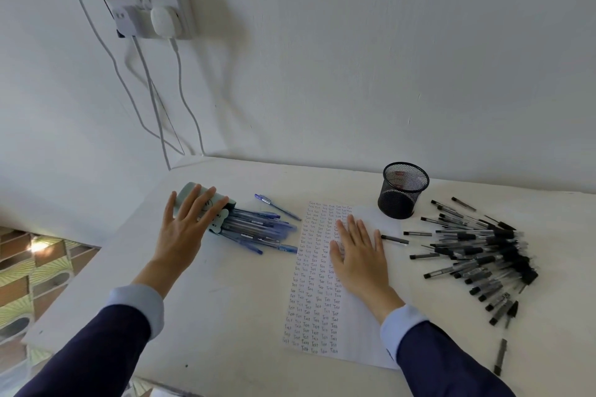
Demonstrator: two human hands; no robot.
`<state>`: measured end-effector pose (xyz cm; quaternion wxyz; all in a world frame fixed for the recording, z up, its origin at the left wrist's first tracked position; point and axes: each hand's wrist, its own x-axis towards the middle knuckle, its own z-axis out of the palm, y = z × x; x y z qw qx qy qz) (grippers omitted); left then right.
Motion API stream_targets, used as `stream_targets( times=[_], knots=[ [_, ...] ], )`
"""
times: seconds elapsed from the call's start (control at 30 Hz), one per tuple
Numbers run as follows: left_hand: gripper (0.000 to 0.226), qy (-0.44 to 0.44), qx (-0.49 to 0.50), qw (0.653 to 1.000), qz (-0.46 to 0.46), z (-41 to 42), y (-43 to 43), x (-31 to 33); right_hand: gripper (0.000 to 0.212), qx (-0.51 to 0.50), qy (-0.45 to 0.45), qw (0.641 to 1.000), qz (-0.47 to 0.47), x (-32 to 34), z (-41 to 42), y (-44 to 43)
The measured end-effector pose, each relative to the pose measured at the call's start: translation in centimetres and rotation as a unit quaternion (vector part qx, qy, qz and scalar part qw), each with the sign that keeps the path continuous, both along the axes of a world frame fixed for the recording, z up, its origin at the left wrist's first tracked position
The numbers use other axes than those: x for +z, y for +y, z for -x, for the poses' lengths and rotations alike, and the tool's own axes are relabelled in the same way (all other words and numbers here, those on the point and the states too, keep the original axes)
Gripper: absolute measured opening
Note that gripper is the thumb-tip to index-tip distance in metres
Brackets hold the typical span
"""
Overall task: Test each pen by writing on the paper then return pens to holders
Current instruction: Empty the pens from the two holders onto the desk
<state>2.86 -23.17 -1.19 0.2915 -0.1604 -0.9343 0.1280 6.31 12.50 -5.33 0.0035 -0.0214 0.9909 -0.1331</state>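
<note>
Lowest in the frame, two dark blue sleeves reach in over the white table [225, 316]. The sheet of paper [314, 300] lies at lower centre, covered in rows of the word "Test". The right hand [358, 251] lies flat on it, fingers straight and spread, gripping nothing. A lone black pen [500, 356] sits at lower right, below the heap of black pens [480, 255] at centre right. Centre left, the left hand [185, 222] rests with straight fingers on a tipped pale green pen holder [188, 192], and blue pens [258, 229] spill from its mouth toward the paper. Farther back, a black mesh holder [403, 192] stands upright, touching the paper's far corner. A wall socket [154, 11] is at upper left.
</note>
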Motion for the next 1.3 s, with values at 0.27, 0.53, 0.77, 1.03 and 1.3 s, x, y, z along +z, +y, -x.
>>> stream_targets(
  times=[0.27,0.53,0.77,1.03,1.3],
  knots=[
    [0.086,0.019,0.012,1.000,0.005,0.0,-0.9,0.3,0.086,-0.001,-0.001,1.000,-0.002,0.0,0.1,-0.1],
    [0.090,0.026,0.026,0.999,0.010,0.7,-1.2,0.5,0.086,0.001,0.004,1.000,0.002,0.1,0.0,-0.1],
    [0.095,0.033,0.063,0.997,0.010,1.9,-1.1,1.3,0.085,0.003,0.007,1.000,0.011,0.0,-0.1,-0.1],
    [0.100,-0.100,0.026,0.943,-0.316,5.6,8.6,4.5,0.079,0.009,0.017,1.000,0.020,-0.2,0.0,0.0],
    [0.082,-0.293,0.008,0.710,-0.640,9.7,20.3,4.5,0.064,0.005,0.034,0.999,0.032,-0.4,-0.1,0.0]
  ],
)
